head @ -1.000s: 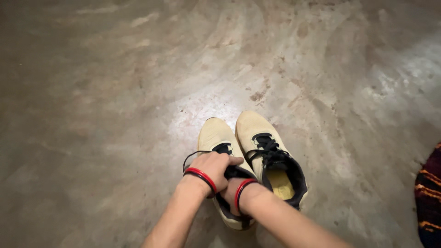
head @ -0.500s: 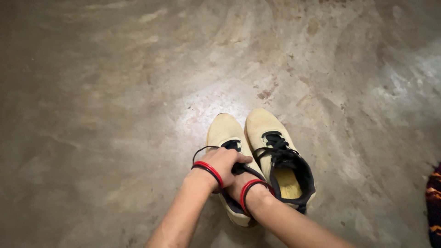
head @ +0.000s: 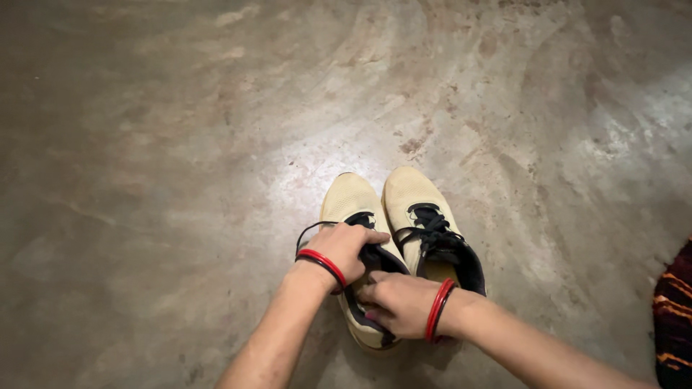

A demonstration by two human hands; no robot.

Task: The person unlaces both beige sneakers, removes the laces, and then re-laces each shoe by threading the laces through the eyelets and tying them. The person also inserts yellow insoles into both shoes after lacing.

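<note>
**Both hands on the left shoe of a cream pair**

Head view: a pair of cream mesh sports shoes with black laces and black collars stands side by side on a mottled grey-brown concrete floor (head: 180, 144), toes pointing away from the camera. The left-hand cream shoe (head: 351, 198) has both hands on it. The left hand (head: 344, 245), with a red and black bangle (head: 322, 265) at the wrist, lies over the lace area, its fingers curled down and closed on the black lace (head: 306, 234), a loop of which arcs out to the shoe's outer side. The right hand (head: 396, 302), wearing red bangles (head: 438, 308) at its wrist, rests lower on the same shoe near the heel opening; its fingers are bent and pressed against the black collar, though whether they pinch a lace end cannot be told. The right-hand cream shoe (head: 422, 205) sits just beside, untouched, its laces loosely crossed and its yellow insole showing. A dark striped cloth (head: 674, 310) lies at the right edge, well apart from the shoes.
</note>
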